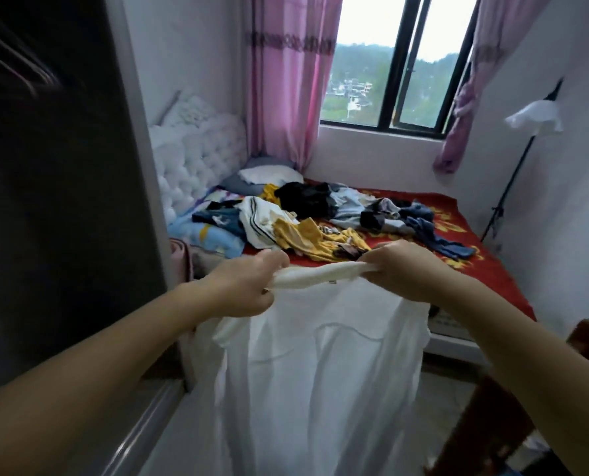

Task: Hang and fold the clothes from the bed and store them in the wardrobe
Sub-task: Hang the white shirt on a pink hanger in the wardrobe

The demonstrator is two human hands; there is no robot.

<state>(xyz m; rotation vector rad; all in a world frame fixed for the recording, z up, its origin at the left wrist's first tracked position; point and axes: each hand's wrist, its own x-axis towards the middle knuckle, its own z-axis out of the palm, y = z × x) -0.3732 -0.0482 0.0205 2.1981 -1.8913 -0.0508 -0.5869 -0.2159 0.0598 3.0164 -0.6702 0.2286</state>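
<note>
A white shirt (320,365) hangs down in front of me, stretched by its neck band. My left hand (248,286) grips the band's left end and my right hand (406,266) grips its right end, both held out level above the foot of the bed (485,266). Behind the hands, a heap of clothes (320,214) in yellow, white, black, blue and grey lies on the red bedspread. The dark wardrobe (56,201) stands close at my left, its inside hidden.
A white tufted headboard (200,163) and pillows sit at the far left of the bed. Pink curtains (286,80) frame the window. A black stand with a white shade (533,121) leans at the right wall. A brown wooden chair (492,407) is by my right forearm.
</note>
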